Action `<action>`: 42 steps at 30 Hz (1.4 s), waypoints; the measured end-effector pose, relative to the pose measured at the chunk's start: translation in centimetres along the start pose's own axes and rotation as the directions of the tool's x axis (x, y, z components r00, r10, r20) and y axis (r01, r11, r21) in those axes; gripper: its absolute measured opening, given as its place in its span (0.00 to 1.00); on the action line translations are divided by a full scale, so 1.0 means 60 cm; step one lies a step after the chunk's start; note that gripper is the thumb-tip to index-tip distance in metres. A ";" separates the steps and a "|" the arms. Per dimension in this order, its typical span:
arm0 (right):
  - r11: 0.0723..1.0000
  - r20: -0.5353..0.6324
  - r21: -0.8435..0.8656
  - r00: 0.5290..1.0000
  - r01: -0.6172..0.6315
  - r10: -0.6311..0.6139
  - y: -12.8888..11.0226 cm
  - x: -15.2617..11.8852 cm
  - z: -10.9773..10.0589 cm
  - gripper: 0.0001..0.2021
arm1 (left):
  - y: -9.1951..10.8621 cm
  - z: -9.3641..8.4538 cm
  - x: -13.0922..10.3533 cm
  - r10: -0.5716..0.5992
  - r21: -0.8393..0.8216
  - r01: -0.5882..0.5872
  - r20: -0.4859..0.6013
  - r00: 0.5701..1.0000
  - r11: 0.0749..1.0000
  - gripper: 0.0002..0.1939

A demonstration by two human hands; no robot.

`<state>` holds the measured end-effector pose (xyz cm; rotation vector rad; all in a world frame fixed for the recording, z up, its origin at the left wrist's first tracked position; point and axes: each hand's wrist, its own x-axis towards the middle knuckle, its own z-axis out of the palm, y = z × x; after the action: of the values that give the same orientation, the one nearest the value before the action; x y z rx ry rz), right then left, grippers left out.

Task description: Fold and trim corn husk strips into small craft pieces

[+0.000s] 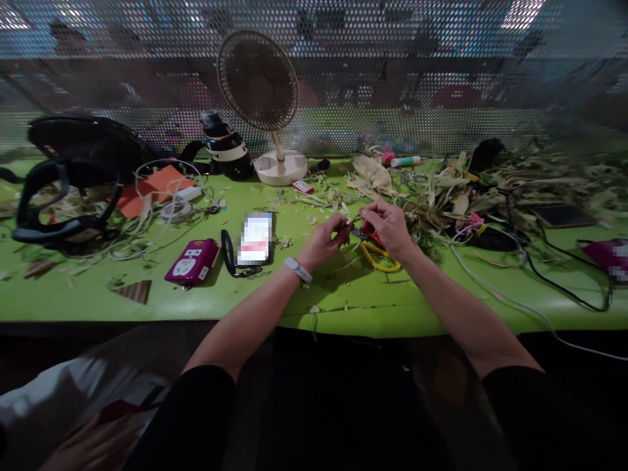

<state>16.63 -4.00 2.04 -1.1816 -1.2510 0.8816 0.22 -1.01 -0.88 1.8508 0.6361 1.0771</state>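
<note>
Above the green table point(294, 288), my left hand point(324, 241) pinches a small pale flower bud point(348, 221) between closed fingertips. My right hand point(387, 227) meets it from the right, its thumb and forefinger pressed together beside the bud; whatever they hold is too small to make out. Under and beside my right hand lie scissors with yellow handles point(379, 257), partly hidden by that hand. Bits of petal and stem are strewn on the table around both hands.
A lit phone point(255, 239) and a purple box point(192, 261) lie left. Behind stand a fan point(279, 169) and black bottle point(228, 150). Dry leaves point(441, 190) and a white cable point(515, 304) spread right. Another person's hand point(93, 445) shows at lower left.
</note>
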 end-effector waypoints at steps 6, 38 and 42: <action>0.998 0.042 -0.066 0.999 0.024 -0.021 0.002 0.002 -0.003 0.11 | -0.005 -0.004 0.003 0.017 0.007 -0.016 -0.096 0.995 1.000 0.13; 0.985 0.409 -0.097 0.908 0.140 -0.089 0.031 0.014 -0.008 0.18 | -0.001 0.003 0.009 -0.265 -0.413 0.151 -0.233 0.936 0.898 0.19; 0.964 0.416 -0.151 0.899 0.217 -0.137 0.037 0.012 -0.003 0.17 | -0.002 0.005 0.010 -0.201 -0.311 0.093 -0.338 0.920 0.946 0.18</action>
<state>17.15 -2.88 0.03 -1.0427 -1.7880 0.9081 0.76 -0.64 -0.79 1.3369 0.7733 1.3487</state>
